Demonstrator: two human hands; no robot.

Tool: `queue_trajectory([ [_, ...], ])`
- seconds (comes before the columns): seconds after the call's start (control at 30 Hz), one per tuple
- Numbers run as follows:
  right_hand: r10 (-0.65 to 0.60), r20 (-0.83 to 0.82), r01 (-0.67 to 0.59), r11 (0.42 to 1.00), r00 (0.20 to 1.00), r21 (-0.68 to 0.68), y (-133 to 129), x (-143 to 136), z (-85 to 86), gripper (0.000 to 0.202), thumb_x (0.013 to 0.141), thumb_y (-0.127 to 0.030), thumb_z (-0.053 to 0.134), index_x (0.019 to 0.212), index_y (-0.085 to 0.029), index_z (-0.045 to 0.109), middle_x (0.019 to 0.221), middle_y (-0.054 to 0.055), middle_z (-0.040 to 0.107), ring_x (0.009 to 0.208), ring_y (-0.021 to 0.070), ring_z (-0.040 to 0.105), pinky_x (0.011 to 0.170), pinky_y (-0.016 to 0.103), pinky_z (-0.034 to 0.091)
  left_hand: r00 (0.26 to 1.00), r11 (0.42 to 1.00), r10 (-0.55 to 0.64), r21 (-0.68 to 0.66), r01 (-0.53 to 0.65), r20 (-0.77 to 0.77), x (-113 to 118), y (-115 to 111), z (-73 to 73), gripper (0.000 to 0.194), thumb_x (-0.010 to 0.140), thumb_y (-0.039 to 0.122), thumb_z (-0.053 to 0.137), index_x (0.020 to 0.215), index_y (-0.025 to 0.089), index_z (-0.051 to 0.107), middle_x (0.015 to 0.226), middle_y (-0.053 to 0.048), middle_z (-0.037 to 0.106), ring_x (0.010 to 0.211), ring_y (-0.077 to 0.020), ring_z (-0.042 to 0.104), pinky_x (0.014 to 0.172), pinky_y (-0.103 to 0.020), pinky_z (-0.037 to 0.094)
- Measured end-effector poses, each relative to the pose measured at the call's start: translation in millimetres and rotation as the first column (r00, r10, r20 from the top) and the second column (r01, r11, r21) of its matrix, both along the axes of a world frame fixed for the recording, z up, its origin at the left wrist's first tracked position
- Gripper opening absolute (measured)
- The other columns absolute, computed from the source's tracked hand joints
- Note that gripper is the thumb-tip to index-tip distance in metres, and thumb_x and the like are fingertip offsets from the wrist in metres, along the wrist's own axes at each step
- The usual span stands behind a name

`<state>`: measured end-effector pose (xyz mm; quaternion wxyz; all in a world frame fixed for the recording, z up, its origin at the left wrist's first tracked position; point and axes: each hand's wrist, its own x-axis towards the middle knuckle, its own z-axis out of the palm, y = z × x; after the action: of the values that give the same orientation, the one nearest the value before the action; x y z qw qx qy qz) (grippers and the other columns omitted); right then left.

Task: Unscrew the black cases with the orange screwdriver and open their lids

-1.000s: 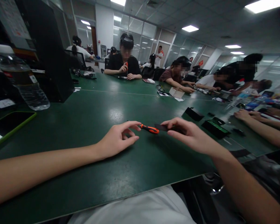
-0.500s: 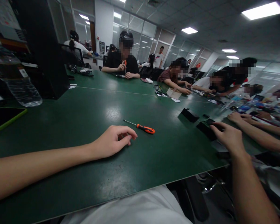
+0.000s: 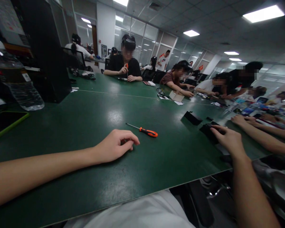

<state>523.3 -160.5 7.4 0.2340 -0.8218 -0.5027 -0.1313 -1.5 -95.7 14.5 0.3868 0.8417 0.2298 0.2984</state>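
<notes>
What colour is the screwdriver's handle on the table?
The screwdriver's handle is orange and black, seen best in the head view.

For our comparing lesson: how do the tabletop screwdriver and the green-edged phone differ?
The screwdriver is slim; the phone is a flat slab. The screwdriver's handle is orange and black; the phone has a dark screen and green edge. The screwdriver shows whole; the phone is cut off at the left. Both lie on the green table.
</notes>
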Motion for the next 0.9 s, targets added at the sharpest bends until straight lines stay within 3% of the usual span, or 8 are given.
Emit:
queue_trajectory([
  [0.27,0.012,-0.010,-0.012,1.000,1.000,-0.018,-1,7,-6.2,0.049,0.086,-0.057,0.048,0.105,-0.020,0.073,0.104,0.019,0.074,0.102,0.0403,0.068,0.093,0.051,0.048,1.000,1.000,-0.009,0.011,0.009,-0.020,0,0,0.1,0.022,0.093,0.018,0.052,0.092,0.016,0.074,0.084,-0.005,0.073,0.073,-0.0146,0.069,0.071,-0.025,0.051],
  [0.43,0.172,0.002,-0.171,0.980,0.985,-0.100,-4,11,9.3,0.035,0.087,-0.050,0.053,0.092,-0.024,0.075,0.118,0.015,0.072,0.113,0.0352,0.065,0.097,0.044,0.047,1.000,1.000,-0.025,0.004,0.025,-0.013,0,0,1.0,0.022,0.092,0.016,0.052,0.092,0.016,0.074,0.087,-0.005,0.073,0.072,-0.0138,0.069,0.070,-0.024,0.051],
  [0.53,0.249,0.010,-0.246,0.961,0.968,-0.126,2,20,26.2,0.030,0.084,-0.048,0.057,0.082,-0.023,0.075,0.114,0.013,0.072,0.105,0.0326,0.067,0.095,0.041,0.047,0.999,1.000,-0.029,0.008,0.029,-0.015,0,1,1.0,0.022,0.091,0.014,0.052,0.091,0.016,0.074,0.086,-0.004,0.072,0.072,-0.0132,0.068,0.069,-0.023,0.050],
  [0.67,0.227,0.037,-0.227,0.974,0.973,-0.011,24,32,38.9,0.031,0.084,-0.045,0.051,0.079,-0.021,0.070,0.105,0.014,0.073,0.100,0.0293,0.066,0.092,0.040,0.047,0.999,0.999,-0.032,0.015,0.033,-0.024,-1,1,0.5,0.022,0.092,0.014,0.052,0.092,0.016,0.074,0.083,-0.003,0.071,0.072,-0.0125,0.068,0.071,-0.023,0.050],
  [0.77,0.179,0.022,-0.180,0.983,0.984,0.049,41,35,34.3,0.035,0.084,-0.047,0.046,0.076,-0.020,0.066,0.093,0.015,0.073,0.089,0.0281,0.065,0.081,0.039,0.048,0.999,0.999,-0.033,0.014,0.033,-0.024,-1,1,0.6,0.023,0.092,0.013,0.051,0.092,0.015,0.074,0.084,-0.003,0.071,0.073,-0.0124,0.068,0.072,-0.023,0.050],
  [0.9,0.208,-0.021,-0.208,0.978,0.978,-0.021,51,32,22.6,0.037,0.082,-0.053,0.050,0.074,-0.021,0.065,0.077,0.012,0.070,0.075,0.0257,0.063,0.071,0.036,0.045,0.999,0.999,-0.030,0.014,0.030,-0.021,-1,0,1.9,0.022,0.092,0.013,0.052,0.092,0.015,0.074,0.086,-0.003,0.072,0.073,-0.0124,0.068,0.072,-0.024,0.050],
])
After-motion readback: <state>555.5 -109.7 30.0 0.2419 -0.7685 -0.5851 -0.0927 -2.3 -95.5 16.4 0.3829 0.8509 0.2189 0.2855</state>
